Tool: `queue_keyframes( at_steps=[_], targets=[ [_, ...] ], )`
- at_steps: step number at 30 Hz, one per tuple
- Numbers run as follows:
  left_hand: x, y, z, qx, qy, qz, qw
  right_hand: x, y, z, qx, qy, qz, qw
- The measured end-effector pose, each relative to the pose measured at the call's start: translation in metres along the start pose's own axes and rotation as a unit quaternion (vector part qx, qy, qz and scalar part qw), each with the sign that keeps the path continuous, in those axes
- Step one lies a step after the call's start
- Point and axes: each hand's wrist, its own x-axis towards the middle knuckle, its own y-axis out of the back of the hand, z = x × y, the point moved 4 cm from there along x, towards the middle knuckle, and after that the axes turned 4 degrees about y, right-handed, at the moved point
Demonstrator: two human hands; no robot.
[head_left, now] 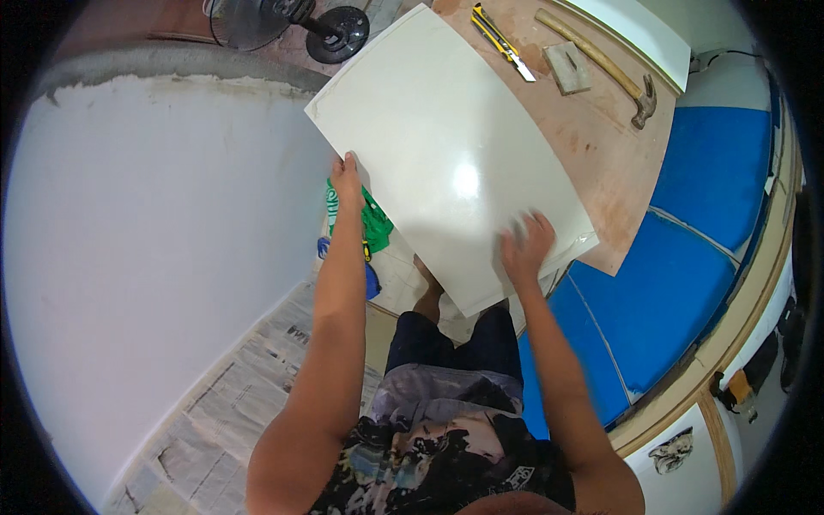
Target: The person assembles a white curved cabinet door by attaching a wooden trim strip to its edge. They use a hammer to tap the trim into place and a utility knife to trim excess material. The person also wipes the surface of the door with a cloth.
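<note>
A large glossy white panel (429, 129) lies tilted across the work board in front of me, its near corner jutting toward my legs. At its left edge my left hand (347, 182) is closed, with the thumb on top and the fingers along the side. Over the panel's right part, near the right corner, my right hand (526, 249) rests on or just above the surface. Its fingers are apart, bent and slightly smeared by motion, and hold nothing. A bright light reflection sits on the panel just left of that hand.
On the brown board (592, 180) lie a yellow utility knife (502, 41) with its blade out, a small block (566, 68) and a claw hammer (601, 62). A black fan (336, 34) stands far left. Blue panels (678, 266) lie right, a white wall (172, 215) left, newspaper (232, 386) below it.
</note>
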Motion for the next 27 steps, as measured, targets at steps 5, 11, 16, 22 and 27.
queue_keyframes(
  at_steps=[5,11,16,22,27],
  targets=[
    [0.026,0.008,-0.025,-0.057,0.121,-0.031,0.991,-0.155,0.002,0.053,0.284,-0.565,0.167,0.756],
    [-0.007,0.002,0.011,-0.048,0.132,-0.089,0.986,-0.123,-0.023,0.019,0.367,-0.575,0.294,0.67],
    [-0.049,0.018,-0.037,0.097,0.092,-0.077,0.988,-0.102,0.04,0.076,0.119,-0.585,0.3,0.744],
    [-0.172,0.02,-0.104,-0.132,0.227,-0.086,0.961,-0.05,0.113,0.12,-0.023,-0.544,0.281,0.79],
    [-0.213,0.008,-0.094,-0.158,0.224,-0.102,0.956,-0.046,0.116,0.188,-0.021,-0.556,0.207,0.805]
  ],
)
